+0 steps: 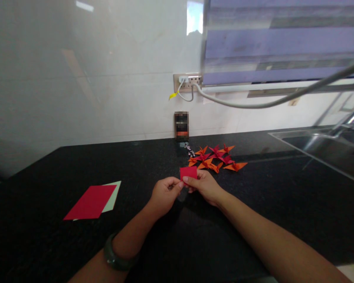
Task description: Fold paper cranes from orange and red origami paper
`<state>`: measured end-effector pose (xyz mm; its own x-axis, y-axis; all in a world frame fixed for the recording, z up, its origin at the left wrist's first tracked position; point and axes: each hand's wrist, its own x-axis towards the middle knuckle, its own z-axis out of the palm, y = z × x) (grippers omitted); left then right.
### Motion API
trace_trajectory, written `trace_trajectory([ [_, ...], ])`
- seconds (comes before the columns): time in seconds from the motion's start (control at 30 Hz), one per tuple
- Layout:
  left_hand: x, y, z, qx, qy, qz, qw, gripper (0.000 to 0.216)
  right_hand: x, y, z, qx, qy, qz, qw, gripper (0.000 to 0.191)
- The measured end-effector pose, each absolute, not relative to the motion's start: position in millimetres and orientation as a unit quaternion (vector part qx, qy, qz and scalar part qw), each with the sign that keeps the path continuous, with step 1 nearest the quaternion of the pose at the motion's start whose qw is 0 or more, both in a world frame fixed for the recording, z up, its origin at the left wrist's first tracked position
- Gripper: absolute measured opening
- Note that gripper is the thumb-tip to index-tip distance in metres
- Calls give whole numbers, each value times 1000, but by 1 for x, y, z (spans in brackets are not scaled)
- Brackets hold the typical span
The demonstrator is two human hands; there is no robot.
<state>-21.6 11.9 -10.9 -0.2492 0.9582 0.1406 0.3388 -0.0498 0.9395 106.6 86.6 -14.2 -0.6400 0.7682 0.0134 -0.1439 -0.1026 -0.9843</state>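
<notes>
A small folded square of red paper is held up just above the dark counter, between my two hands. My left hand pinches its lower left corner between thumb and forefinger. On the right side, my right hand grips the paper, thumb in front and fingers behind. Several folded paper cranes in red and orange lie on the counter just beyond my right hand. To the left rests a flat sheet of red paper, partly covering a pale green sheet.
A phone-like upright object, its front blurred, leans against the wall. Plugs and cables hang from a wall socket, and a thick grey cable crosses the upper right. A sink is set into the black counter at right.
</notes>
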Motion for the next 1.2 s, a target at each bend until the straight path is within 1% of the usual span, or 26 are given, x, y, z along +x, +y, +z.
trace_trajectory([
  [0.33, -23, 12, -12, 535, 611, 497, 305, 22, 106, 91, -16, -287, -524, 699, 392, 26],
  [0.53, -20, 11, -9, 528, 612, 500, 312, 22, 104, 92, -17, -305, -516, 684, 416, 34],
  [0.63, -18, 10, -6, 529, 613, 493, 319, 21, 104, 95, -19, -307, -511, 681, 425, 34],
  [0.77, -17, 9, -5, 531, 610, 484, 334, 21, 107, 96, -19, -295, -553, 674, 391, 37],
  [0.9, -19, 10, -7, 522, 612, 492, 333, 29, 109, 94, -17, -285, -603, 657, 351, 41],
  [1.07, -24, 11, -10, 523, 615, 506, 303, 34, 109, 89, -12, -261, -599, 673, 347, 31],
  [1.2, -25, 12, -12, 521, 608, 508, 317, 40, 109, 88, -10, -263, -608, 661, 352, 31],
])
